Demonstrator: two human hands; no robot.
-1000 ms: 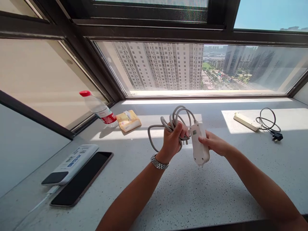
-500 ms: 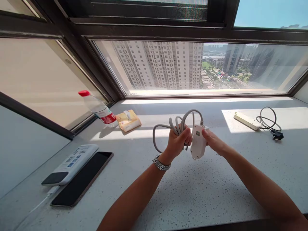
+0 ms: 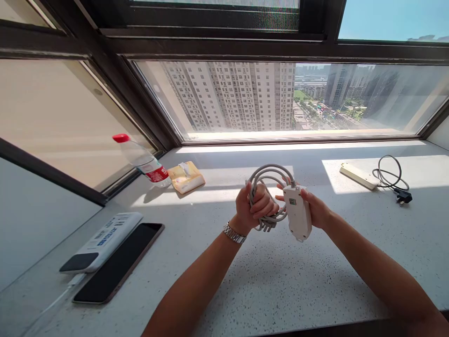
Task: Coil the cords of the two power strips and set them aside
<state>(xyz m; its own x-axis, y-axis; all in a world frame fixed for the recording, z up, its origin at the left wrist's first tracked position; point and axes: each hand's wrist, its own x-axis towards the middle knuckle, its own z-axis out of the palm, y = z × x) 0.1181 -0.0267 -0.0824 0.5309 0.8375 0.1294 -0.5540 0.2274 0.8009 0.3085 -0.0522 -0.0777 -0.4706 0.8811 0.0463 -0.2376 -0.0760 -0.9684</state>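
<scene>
My left hand (image 3: 257,204) is closed round a coiled grey power cord (image 3: 270,168), its loops standing above and to the right of the fist. The cord's plug (image 3: 269,226) hangs just below that fist. My right hand (image 3: 314,208) grips a white power strip (image 3: 297,213), thumb on the face turned to me and fingertips showing behind its left edge. A small square code label is on that face. From the top end of the strip the cord arches over to the coil. Both hands are held above the speckled counter (image 3: 280,281).
At the left lie a phone (image 3: 119,262) and a white power bank (image 3: 105,238) with a cable. Farther back are a red-capped bottle (image 3: 154,171) and a tissue pack (image 3: 185,178). A second power strip (image 3: 359,176) with a black plug (image 3: 402,196) lies right. Windows border the counter.
The cord has been gathered into rounder loops, and my left fist has turned with its fingers now wrapped over them. The power strip has shifted slightly right and down with my right hand.
</scene>
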